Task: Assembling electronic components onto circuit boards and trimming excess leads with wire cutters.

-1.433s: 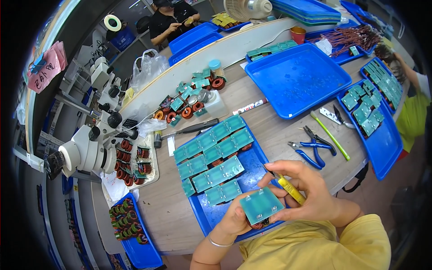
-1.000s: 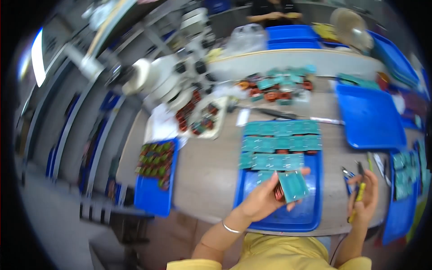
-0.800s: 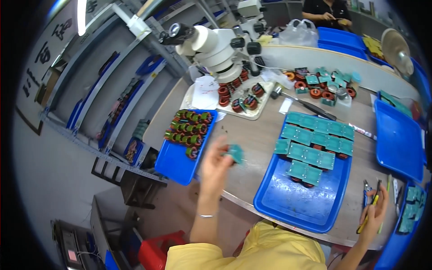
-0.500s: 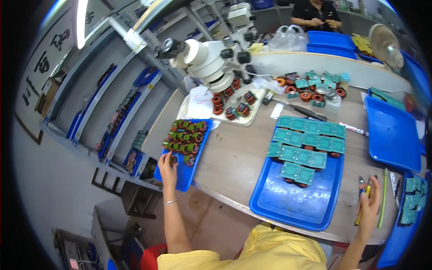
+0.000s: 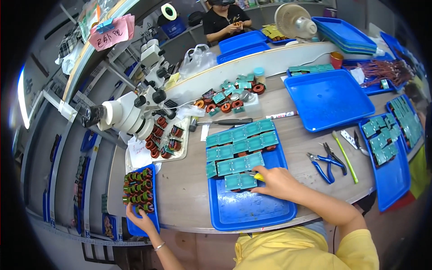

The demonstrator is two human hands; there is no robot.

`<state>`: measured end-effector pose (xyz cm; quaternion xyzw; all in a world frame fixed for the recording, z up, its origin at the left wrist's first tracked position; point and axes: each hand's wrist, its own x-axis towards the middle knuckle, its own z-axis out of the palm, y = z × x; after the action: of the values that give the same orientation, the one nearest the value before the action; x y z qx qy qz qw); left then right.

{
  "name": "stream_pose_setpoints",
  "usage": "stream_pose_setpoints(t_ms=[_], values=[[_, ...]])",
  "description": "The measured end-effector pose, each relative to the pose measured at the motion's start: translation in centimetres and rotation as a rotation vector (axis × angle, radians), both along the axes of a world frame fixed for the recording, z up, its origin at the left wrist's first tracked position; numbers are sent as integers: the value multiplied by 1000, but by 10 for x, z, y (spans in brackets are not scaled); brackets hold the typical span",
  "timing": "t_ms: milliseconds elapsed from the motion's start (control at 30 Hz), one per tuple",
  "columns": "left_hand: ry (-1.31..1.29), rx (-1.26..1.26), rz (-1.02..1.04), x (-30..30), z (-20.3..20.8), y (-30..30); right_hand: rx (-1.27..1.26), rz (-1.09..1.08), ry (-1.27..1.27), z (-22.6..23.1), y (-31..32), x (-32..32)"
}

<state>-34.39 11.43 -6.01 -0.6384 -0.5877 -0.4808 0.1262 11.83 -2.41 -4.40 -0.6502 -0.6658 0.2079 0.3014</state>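
Observation:
My left hand point(image 5: 138, 220) reaches into a narrow blue tray point(image 5: 155, 184), its fingers closed at a toroid coil, partly hidden by them, in the front row. Rows of green-and-copper toroid coils point(image 5: 141, 185) fill the tray behind it. My right hand point(image 5: 275, 182) is closed on a slim yellow-handled tool point(image 5: 259, 176) with a thin metal tip; its exact kind is unclear. That tip points left, over the front row of green circuit boards point(image 5: 240, 165) in the large blue tray point(image 5: 252, 223). Copper coils show beneath some boards.
Blue-handled cutters point(image 5: 321, 170), dark pliers point(image 5: 333, 158) and a green stick point(image 5: 345, 157) lie to the right. A microscope point(image 5: 119, 114) stands back left. A blue tray point(image 5: 330, 100), loose coils and boards point(image 5: 231, 96) are farther back. Another person point(image 5: 225, 22) sits beyond the partition.
My view has turned to the right. My right hand has brought the yellow tool from the table's right side to the boards in the large tray. My left hand stays at the coil tray.

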Motion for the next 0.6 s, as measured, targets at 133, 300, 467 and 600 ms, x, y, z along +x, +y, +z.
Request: stream_pose_setpoints(t_ms=[133, 300, 467, 600], values=[[-127, -46, -506, 97, 15, -13, -14, 28, -120, -4, 5, -4], [-51, -230, -906, 192, 38, -42, -42, 14, 34, 8, -1, -6], [-198, -614, -1319, 281, 64, -77, 253, -218, 260, 48, -18, 17], [-221, -481, -1382, 329, 97, -88, 570, -246, 292, 98, -20, 19]])
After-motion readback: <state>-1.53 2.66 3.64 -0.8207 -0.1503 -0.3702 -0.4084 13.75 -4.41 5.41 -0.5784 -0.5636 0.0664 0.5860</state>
